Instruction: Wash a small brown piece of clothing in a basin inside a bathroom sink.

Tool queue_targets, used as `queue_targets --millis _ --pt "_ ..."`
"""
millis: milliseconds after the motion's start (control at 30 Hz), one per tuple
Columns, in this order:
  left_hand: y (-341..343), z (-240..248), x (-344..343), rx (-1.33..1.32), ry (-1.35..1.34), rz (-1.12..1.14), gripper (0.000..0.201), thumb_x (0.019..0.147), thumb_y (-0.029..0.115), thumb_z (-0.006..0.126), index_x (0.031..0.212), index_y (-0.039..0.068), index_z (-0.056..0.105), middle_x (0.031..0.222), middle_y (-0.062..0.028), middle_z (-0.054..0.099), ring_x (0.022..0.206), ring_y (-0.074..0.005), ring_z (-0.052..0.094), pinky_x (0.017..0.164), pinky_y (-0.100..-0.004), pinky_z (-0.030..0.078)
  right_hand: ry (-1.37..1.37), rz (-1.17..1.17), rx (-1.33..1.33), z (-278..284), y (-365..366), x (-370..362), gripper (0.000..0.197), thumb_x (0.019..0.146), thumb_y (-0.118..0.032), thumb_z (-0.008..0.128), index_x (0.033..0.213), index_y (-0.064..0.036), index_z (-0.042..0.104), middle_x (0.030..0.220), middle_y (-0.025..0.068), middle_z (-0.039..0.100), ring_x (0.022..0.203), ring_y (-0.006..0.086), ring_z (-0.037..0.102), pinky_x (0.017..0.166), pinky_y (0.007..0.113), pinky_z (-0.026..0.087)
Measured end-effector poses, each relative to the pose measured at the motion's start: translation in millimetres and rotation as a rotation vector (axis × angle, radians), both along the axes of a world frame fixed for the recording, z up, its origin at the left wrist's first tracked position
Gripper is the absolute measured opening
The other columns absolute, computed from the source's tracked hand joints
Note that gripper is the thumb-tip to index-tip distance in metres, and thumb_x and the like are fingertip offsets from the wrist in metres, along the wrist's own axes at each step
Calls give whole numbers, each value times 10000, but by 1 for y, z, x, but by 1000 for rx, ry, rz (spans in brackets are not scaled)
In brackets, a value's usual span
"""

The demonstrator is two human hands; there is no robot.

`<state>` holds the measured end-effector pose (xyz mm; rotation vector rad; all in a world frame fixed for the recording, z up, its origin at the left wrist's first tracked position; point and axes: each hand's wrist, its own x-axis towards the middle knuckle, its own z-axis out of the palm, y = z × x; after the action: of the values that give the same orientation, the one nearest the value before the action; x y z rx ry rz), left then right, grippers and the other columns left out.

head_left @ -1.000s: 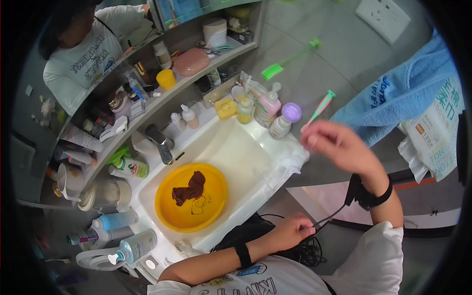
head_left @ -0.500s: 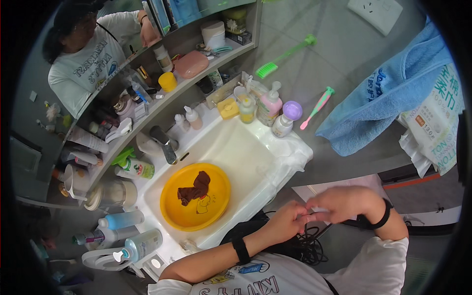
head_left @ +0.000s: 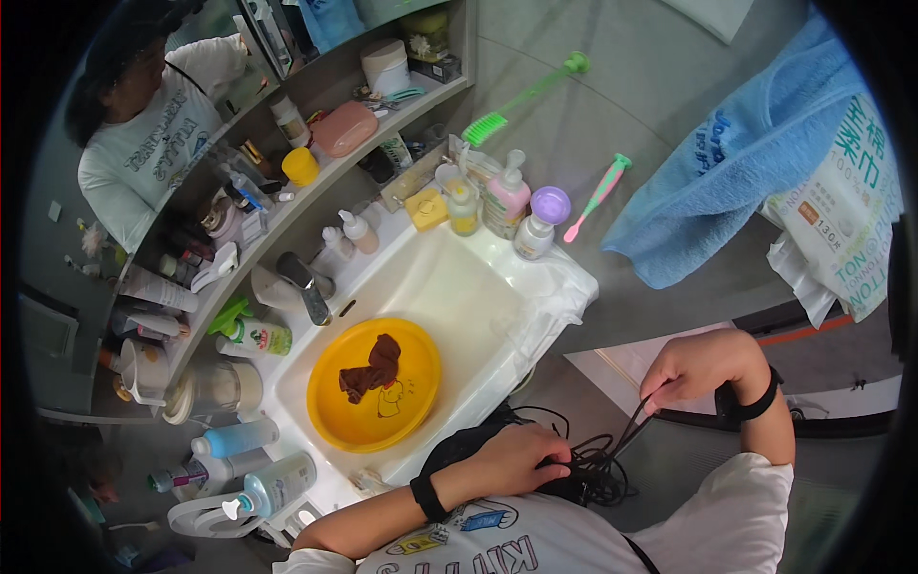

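Note:
My right hand [head_left: 703, 371] is closed on a strand of black cable [head_left: 633, 428], which slants down to a tangled bundle at my waist. Beside that bundle my left hand [head_left: 516, 462] is closed, its fingertips and thumb together; what is between them is hidden. To the left of both hands, a yellow basin [head_left: 330, 421] rests in the white sink [head_left: 478, 316]. A crumpled dark brown cloth [head_left: 371, 371] lies in the basin, next to a small printed figure. Neither hand touches the basin or the cloth.
A dark faucet [head_left: 304, 287] rises at the sink's back edge. Pump bottles [head_left: 507, 196] and a yellow soap bar [head_left: 426, 208] line the far rim; more bottles [head_left: 277, 486] stand at near left. A blue towel [head_left: 708, 206] and a tissue pack [head_left: 841, 215] hang at right.
My hands, close together before, have moved apart. The right one has taken hold of a black cable, and the left one has come down to the cable bundle. The view has shifted slightly.

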<state>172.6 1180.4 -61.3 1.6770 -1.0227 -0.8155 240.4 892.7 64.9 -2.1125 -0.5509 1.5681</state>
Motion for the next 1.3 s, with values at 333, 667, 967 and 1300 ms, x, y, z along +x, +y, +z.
queue_targets --millis 333,667,967,1300 --pt "30 15 -10 88 116 325 194 917 224 664 944 39 614 840 -114 619 737 -273 593 659 -346 468 -241 -183 -20 69 -30 5 251 944 -223 637 1027 11 672 814 129 665 721 172 588 687 306 470" --pt "19 23 -7 107 110 225 183 936 196 643 1026 39 614 870 -99 628 816 -246 623 703 -328 475 -727 -300 59 130 -47 -1 175 855 -124 711 919 39 694 783 138 692 707 236 663 641 312 496" --pt "-57 79 22 51 113 -97 234 957 209 620 1099 26 656 805 -71 621 778 -154 607 687 -288 466 -816 -18 289 91 22 30 146 874 -134 650 901 8 658 739 184 613 672 372 576 604 413 440" --pt "-31 100 19 -127 319 277 152 935 162 649 941 22 707 790 -49 649 729 -133 575 661 -275 444 -1091 -94 24 67 36 29 165 903 -159 595 870 2 598 734 218 596 740 423 585 636 484 446"
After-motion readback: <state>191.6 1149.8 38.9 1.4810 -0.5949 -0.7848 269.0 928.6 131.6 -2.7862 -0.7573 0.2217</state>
